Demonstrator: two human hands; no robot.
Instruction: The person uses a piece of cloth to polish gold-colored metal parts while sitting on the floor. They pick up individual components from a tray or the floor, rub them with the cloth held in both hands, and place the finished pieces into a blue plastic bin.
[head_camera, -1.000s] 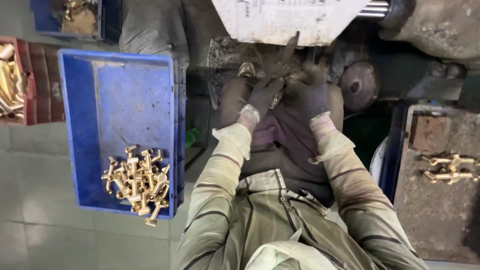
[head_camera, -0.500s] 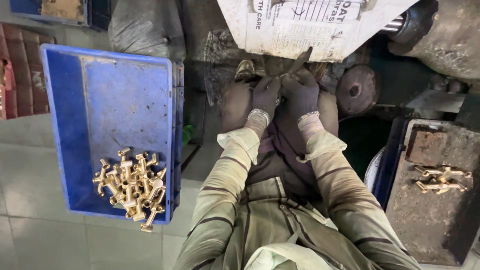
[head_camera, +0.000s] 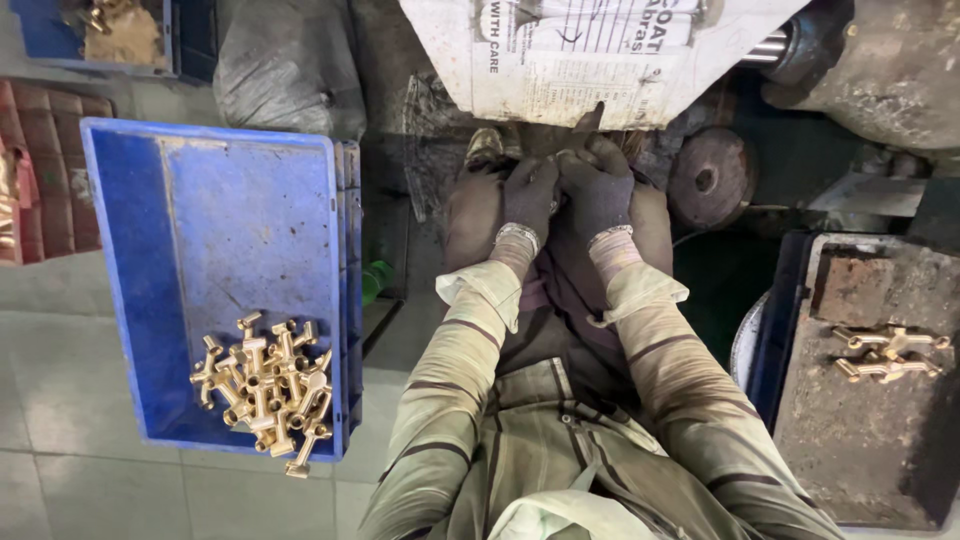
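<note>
Both gloved hands, left hand and right hand, press together below the paper-wrapped machine; whether they grip anything I cannot tell. Brass fittings crowd the blue crate's near corner, its remaining floor open.

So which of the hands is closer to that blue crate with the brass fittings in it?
The left hand. It sits on the side towards the blue crate, though well clear of it. The right hand is pressed against the left one, farther from the crate's brass fittings.
</note>
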